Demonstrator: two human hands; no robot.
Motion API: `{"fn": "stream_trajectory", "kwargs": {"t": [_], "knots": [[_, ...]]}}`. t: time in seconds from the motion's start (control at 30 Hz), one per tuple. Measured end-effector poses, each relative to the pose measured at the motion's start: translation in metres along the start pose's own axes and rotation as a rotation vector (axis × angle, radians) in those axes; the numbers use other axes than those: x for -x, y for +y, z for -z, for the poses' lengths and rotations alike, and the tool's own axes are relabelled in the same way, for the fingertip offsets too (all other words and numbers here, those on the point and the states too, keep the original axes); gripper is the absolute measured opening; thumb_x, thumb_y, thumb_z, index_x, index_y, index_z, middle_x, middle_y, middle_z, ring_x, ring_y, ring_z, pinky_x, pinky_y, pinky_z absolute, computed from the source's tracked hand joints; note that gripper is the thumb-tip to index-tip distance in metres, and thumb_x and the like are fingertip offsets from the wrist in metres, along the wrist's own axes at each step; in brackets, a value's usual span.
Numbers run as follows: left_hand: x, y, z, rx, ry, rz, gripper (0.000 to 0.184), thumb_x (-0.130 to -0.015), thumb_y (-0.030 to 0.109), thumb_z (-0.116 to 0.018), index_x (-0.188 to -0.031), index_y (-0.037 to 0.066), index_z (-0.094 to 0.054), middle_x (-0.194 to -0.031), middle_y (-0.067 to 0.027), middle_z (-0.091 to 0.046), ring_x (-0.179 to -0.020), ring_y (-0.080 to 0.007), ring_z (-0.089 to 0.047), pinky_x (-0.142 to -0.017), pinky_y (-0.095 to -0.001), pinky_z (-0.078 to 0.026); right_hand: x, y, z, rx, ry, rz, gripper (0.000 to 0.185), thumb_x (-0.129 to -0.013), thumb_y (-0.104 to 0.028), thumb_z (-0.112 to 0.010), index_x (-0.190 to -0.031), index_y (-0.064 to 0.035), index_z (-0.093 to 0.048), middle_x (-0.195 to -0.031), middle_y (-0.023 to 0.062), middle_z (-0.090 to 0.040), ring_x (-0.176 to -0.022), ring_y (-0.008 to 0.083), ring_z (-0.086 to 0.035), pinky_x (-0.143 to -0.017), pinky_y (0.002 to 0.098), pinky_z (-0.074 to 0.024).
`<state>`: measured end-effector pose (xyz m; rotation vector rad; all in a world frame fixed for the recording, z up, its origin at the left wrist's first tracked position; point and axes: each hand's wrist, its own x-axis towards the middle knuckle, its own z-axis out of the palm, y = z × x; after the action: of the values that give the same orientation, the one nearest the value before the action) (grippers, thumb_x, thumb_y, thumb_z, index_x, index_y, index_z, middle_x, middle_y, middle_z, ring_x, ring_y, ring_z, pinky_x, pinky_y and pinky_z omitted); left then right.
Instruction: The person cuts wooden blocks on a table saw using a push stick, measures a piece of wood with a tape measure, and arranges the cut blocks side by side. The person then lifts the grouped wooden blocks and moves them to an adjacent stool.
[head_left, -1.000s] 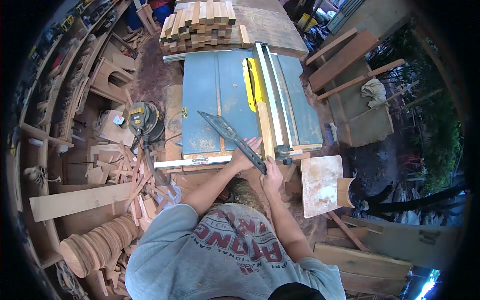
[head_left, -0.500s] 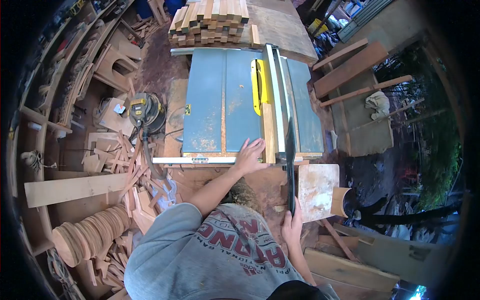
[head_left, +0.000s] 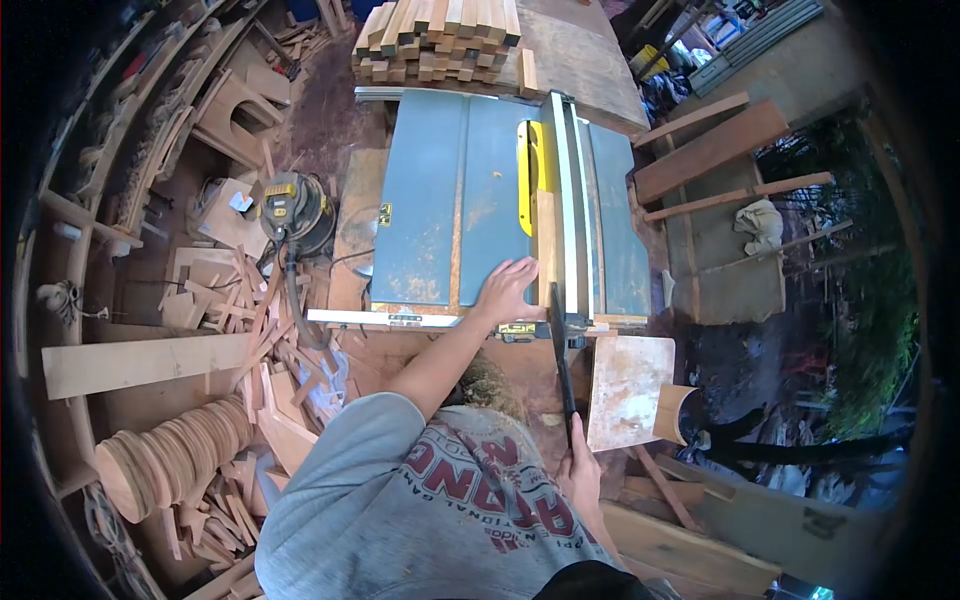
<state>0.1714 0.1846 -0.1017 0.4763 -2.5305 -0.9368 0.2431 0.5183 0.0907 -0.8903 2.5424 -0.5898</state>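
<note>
A strip of wood (head_left: pixel 545 240) lies lengthwise on the blue-grey table saw (head_left: pixel 415 200), beside the metal fence (head_left: pixel 571 200). Its far end reaches alongside the yellow throat plate (head_left: pixel 524 180); I cannot make out the blade. My left hand (head_left: pixel 508 292) rests on the saw table with its fingers stretched out against the strip's left side, the thumb near the strip's rear end. My right hand (head_left: pixel 580 472) is closed around the lower end of a long black push stick (head_left: pixel 562 355). The stick's tip is at the strip's near end; whether it touches is unclear.
Stacked wood strips (head_left: pixel 440 40) sit beyond the saw. A shop vacuum (head_left: pixel 297 215) with a hose stands left, among offcuts (head_left: pixel 235 310) and a row of rounded wooden discs (head_left: pixel 175 455). A stool with a pale seat (head_left: pixel 630 390) is at right, near leaning boards (head_left: pixel 710 150).
The strip has slid forward along the fence. My right hand has brought the push stick's tip left and down, from beside the fence to the strip's near end. The view has shifted slightly.
</note>
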Motion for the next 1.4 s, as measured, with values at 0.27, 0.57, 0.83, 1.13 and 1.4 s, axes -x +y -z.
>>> {"fn": "stream_trajectory", "kwargs": {"t": [0.27,0.57,0.83,1.13,1.4], "knots": [[-0.015,-0.018,-0.009,-0.053,0.006,-0.012,0.100,-0.074,0.053,-0.085,-0.150,-0.001,-0.049,-0.153,-0.0182,-0.055,-0.147,-0.0276,-0.046,-0.125,-0.0458,-0.032,-0.032,-0.002,-0.022,-0.009,0.032,0.018,0.080,-0.090,0.007,-0.053,-0.164,-0.0159,-0.034,-0.094,0.0299,-0.066,-0.082,0.0490,-0.065,-0.072,0.0544,-0.0505],[-0.029,-0.021,-0.011,0.074,0.047,0.013,0.087,-0.081,0.041,-0.082,-0.148,-0.004,-0.051,-0.150,-0.0205,-0.057,-0.144,-0.0320,-0.049,-0.122,-0.0477,-0.035,-0.062,-0.014,-0.036,-0.044,0.041,-0.026,0.081,-0.090,0.006,-0.053,-0.164,-0.0189,-0.031,-0.084,0.0351,-0.064,-0.076,0.0546,-0.062,-0.068,0.0577,-0.0474],[-0.022,-0.009,-0.015,0.200,0.082,0.109,0.074,-0.089,0.031,-0.075,-0.149,-0.005,-0.050,-0.150,-0.0233,-0.056,-0.144,-0.0360,-0.048,-0.123,-0.0474,-0.035,-0.098,-0.021,-0.033,-0.023,-0.017,-0.082,0.084,-0.091,0.008,-0.051,-0.166,-0.0219,-0.026,-0.081,0.0354,-0.064,-0.074,0.0547,-0.062,-0.067,0.0599,-0.0448],[0.027,0.012,0.011,0.422,0.053,0.067,0.050,-0.096,0.023,-0.064,-0.141,0.001,-0.059,-0.132,-0.0211,-0.068,-0.123,-0.0406,-0.063,-0.107,-0.0501,-0.049,-0.140,-0.038,-0.034,0.002,0.015,-0.039,0.086,-0.091,0.008,-0.049,-0.166,-0.0259,-0.025,-0.084,0.0361,-0.065,-0.080,0.0541,-0.065,-0.071,0.0602,-0.0449],[0.209,-0.158,-0.116,1.462,-0.279,1.545,0.047,-0.106,0.032,-0.049,-0.146,0.007,-0.056,-0.143,-0.0131,-0.064,-0.129,-0.0323,-0.063,-0.105,-0.0469,-0.052,-0.185,-0.043,-0.043,-0.021,-0.010,-0.120,0.080,-0.093,0.003,-0.050,-0.165,-0.0252,-0.030,-0.106,0.0365,-0.068,-0.096,0.0551,-0.066,-0.081,0.0578,-0.0500]]}}
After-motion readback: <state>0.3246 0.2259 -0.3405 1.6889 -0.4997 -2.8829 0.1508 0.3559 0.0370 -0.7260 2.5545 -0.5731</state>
